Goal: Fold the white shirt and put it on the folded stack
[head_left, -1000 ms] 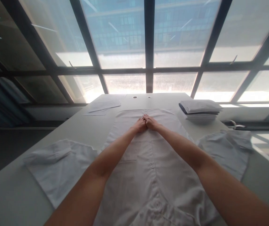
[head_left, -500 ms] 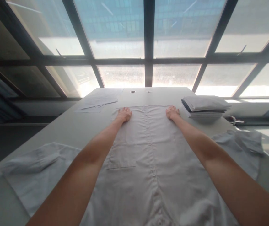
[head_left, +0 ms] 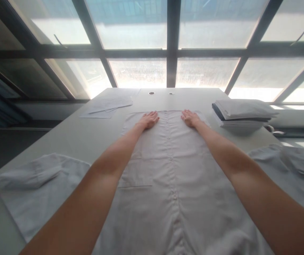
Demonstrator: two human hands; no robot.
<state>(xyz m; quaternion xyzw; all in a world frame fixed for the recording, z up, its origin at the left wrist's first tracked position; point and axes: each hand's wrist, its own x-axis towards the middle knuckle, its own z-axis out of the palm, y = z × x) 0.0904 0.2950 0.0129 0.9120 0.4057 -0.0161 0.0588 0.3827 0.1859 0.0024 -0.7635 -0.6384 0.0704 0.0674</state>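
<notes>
A white buttoned shirt lies front up on the table, its hem at the far end and its collar end toward me. Its sleeves spread out to both sides under my forearms. Near the hem, left of the button strip, my left hand rests flat on the cloth with its fingers spread. My right hand lies on the cloth right of the strip, fingers also apart. Neither hand grips anything. A pocket edge shows as a line on the left half of the shirt.
The pale table reaches to large windows. Sheets of paper lie at the far left. A stack of folded cloth stands at the far right, with a small metallic object beside it. Two round holes sit in the far tabletop.
Both hands have moved inward toward the button strip, and their fingers have flattened and spread on the cloth. The view has tilted down a little.
</notes>
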